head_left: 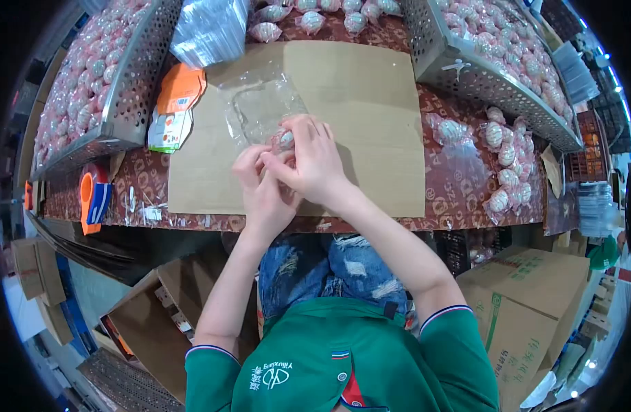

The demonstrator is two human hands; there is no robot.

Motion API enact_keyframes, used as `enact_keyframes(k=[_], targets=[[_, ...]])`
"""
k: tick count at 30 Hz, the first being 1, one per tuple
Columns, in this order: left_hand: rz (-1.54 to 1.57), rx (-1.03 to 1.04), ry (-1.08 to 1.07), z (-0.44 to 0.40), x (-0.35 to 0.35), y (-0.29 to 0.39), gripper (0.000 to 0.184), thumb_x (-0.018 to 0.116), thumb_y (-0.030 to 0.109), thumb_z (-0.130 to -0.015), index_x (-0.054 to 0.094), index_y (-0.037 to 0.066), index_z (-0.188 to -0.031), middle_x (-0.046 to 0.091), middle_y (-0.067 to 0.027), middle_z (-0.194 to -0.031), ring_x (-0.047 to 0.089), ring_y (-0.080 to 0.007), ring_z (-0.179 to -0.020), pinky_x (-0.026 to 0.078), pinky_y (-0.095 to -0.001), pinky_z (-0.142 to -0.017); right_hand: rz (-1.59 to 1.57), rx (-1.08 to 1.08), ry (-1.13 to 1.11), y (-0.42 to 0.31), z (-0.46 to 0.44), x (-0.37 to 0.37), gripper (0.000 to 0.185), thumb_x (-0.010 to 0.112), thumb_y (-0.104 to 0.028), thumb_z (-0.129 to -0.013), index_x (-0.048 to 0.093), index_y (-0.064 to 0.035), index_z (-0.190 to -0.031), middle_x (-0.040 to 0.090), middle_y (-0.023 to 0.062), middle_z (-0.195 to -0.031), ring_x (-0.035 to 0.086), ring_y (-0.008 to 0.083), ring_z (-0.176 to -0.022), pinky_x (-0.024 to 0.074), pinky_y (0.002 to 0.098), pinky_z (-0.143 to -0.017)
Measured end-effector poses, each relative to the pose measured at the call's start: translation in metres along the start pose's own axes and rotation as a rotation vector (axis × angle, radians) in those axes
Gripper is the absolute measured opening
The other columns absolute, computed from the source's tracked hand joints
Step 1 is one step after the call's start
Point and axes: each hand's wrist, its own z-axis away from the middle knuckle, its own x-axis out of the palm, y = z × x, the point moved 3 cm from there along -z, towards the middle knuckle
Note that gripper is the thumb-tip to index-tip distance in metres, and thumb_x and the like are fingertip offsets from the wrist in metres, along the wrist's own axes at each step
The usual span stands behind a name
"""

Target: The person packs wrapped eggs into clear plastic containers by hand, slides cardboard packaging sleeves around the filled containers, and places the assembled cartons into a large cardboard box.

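Observation:
A small wrapped ball (286, 139) in clear film shows between my fingers, above the cardboard sheet (370, 103). My left hand (264, 189) is closed at its lower left side, fingertips pressed near the film. From the right, my right hand (312, 161) pinches the same ball, its thumb reaching across to my left fingers. Just beyond my hands lies an open clear plastic tray (260, 103), its near edge touching or close to my fingers. My fingers hide part of the ball.
Perforated metal bins of wrapped balls stand at left (123, 103) and right (487, 79). Orange cards (180, 89), stacked clear trays (209, 31) and a tape dispenser (94, 199) lie on the left. Several wrapped balls (508, 154) lie at right. Cardboard boxes (521, 309) stand below.

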Motion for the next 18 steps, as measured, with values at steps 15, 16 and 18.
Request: enact_keyframes(k=[15,16,18], targets=[[-0.124,0.301,-0.269,-0.16,0.028,-0.058,0.041,0.056,0.001,-0.084,0.058,0.009,-0.124,0.056,-0.0163,-0.133,0.051,-0.0337,-0.125,0.04,-0.0431,-0.104,0.38,0.049,0.174,0.05,0.044,-0.107,0.042,0.073,-0.019,-0.075,0.05,-0.0064,-0.107,0.056,0.0124,-0.11,0.054,0.0304,-0.104,0.0391,0.0441,-0.089],[-0.364,0.361,-0.242,-0.189,0.049,-0.074,0.039,0.058,0.006,-0.084,0.059,0.009,-0.123,0.053,-0.0162,-0.136,0.052,-0.0349,-0.124,0.041,-0.0443,-0.103,0.412,0.082,0.194,0.052,0.051,-0.116,0.044,0.074,-0.017,-0.073,0.05,-0.0066,-0.108,0.056,0.0122,-0.111,0.053,0.0304,-0.104,0.0387,0.0439,-0.089],[-0.732,0.281,-0.237,-0.227,0.082,-0.11,0.035,0.059,0.017,-0.087,0.059,0.009,-0.121,0.05,-0.0177,-0.137,0.052,-0.0368,-0.121,0.045,-0.0461,-0.099,0.444,0.112,0.212,0.051,0.056,-0.121,0.047,0.076,-0.016,-0.072,0.049,-0.0067,-0.109,0.056,0.012,-0.112,0.053,0.0305,-0.105,0.0383,0.0437,-0.089]])
